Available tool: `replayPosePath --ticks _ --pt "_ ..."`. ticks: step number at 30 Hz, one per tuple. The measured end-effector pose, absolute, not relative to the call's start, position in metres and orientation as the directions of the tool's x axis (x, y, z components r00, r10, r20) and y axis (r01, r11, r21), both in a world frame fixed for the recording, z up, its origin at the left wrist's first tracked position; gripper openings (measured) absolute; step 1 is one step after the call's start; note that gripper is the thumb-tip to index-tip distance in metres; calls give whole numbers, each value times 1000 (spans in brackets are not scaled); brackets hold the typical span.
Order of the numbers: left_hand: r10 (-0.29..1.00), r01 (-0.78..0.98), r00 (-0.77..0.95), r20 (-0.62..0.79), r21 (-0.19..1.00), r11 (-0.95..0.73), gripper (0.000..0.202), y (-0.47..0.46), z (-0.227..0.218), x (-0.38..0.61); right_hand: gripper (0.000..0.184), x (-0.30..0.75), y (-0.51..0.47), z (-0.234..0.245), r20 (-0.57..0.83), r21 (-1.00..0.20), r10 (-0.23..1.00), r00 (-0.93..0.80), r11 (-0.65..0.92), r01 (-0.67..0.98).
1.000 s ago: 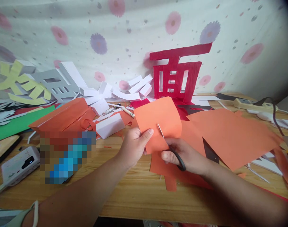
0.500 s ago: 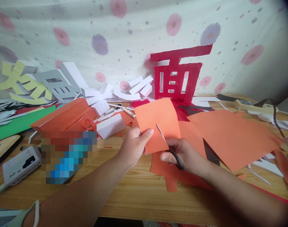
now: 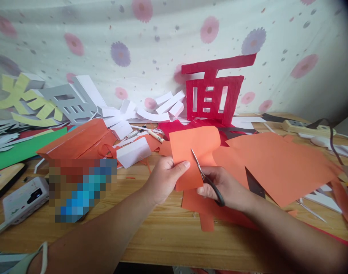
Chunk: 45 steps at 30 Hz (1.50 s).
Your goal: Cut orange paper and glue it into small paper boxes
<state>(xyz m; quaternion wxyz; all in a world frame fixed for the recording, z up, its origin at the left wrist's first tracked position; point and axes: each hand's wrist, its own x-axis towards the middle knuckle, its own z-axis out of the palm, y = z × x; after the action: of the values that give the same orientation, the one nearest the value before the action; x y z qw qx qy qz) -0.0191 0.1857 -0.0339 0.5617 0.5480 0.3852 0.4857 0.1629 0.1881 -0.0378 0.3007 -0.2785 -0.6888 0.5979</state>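
My left hand (image 3: 168, 177) pinches the left edge of an orange sheet of paper (image 3: 188, 142), thumb on top and fingers behind. The sheet is held up above the table, its upper right part curling. My right hand (image 3: 219, 188) grips a pair of scissors (image 3: 216, 192) by its dark handles. The scissor blades point up and left and lie across the sheet, with the paper between them. Under my right hand are larger orange sheets (image 3: 282, 163) on the wooden table (image 3: 162, 243).
A red cut-out character (image 3: 215, 95) stands at the back, with white paper pieces (image 3: 168, 102) and a grey character (image 3: 73, 102) to its left. At left are a folded orange piece (image 3: 79, 139), a green sheet (image 3: 39, 146) and a white device (image 3: 25, 199). A power strip (image 3: 307, 128) lies back right.
The orange sheet has shifted slightly right and down, and its top now bends over to the right. The scissors and both hands have moved slightly right with it; the blades look a little wider apart.
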Motion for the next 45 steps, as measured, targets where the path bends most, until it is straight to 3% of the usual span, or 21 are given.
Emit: replayPosePath --ticks 13,20,25,29,36,41,45 --pt "975 -61 222 25 998 -11 30 183 -37 -19 55 160 187 -37 120 -980 744 -658 194 40" --pt "971 -127 241 13 992 18 27 184 -37 -19 41 157 186 -36 97 -977 780 -618 195 91" --pt "994 -218 108 23 976 1 28 189 -34 -22 33 158 184 -35 81 -971 791 -606 201 132" --pt "997 -180 66 49 983 -36 25 192 -32 -23 36 159 183 -33 43 -964 786 -617 194 180" --pt "986 -105 161 46 994 -29 28 189 -33 -23 43 161 184 -31 56 -983 750 -659 159 96" --pt "983 -68 178 54 997 -43 30 190 -34 -25 35 161 184 -30 66 -982 754 -654 165 92" --pt "983 -75 176 45 997 -32 28 190 -34 -26 18 160 184 -32 62 -964 782 -620 208 166"
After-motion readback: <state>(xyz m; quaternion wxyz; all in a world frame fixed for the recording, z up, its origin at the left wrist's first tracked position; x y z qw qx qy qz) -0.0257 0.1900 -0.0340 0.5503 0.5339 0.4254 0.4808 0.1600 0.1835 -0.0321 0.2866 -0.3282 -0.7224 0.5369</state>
